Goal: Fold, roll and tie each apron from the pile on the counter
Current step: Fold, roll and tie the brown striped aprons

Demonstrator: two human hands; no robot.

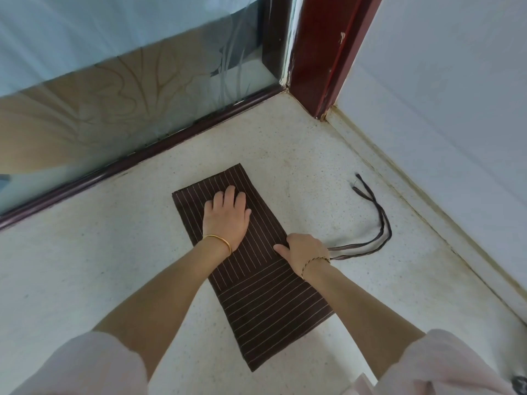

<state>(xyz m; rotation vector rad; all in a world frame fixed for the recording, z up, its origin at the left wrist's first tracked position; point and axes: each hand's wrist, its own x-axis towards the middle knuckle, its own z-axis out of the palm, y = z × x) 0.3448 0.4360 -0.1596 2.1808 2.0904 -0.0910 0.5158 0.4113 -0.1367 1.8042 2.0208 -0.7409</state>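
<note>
A dark brown apron with thin pale stripes lies folded into a long narrow strip on the speckled white counter, running from the middle of the view toward me. My left hand presses flat on its far half, fingers straight. At the strip's right edge my right hand rests with its thumb on the cloth and its fingers curled over the edge where the ties leave. The apron's dark ties trail off to the right in a loop on the counter.
A frosted glass panel in a dark frame bounds the counter at the back. A red-brown post stands in the far corner, and a pale wall runs along the right side. A small dark object sits at the bottom right.
</note>
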